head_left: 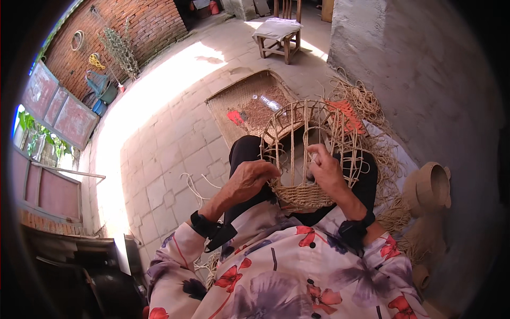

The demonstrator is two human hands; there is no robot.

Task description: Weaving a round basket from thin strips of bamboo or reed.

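Observation:
A half-woven basket (300, 196) of tan twisted cord rests in my lap between my knees. Its lower band is closely woven, while bare upright cords rise from it and loop together at the far side. At the basket's left edge is my left hand (252, 178), fingers together and bent toward the weave; what they grip is hidden. My right hand (326, 171) reaches over the open uprights with fingers curled inward, and I cannot make out what lies in them. Something pale wraps one of its fingers. Loose cord ends stick out on the basket's right side.
Beyond my knees lies a flat woven tray (226, 109) with brown bits, a clear bottle (271, 103) and a red item. Cord bundles (358, 101) and a tan woven vessel (422, 186) stand along the right wall. A wooden chair (287, 48) is farther off.

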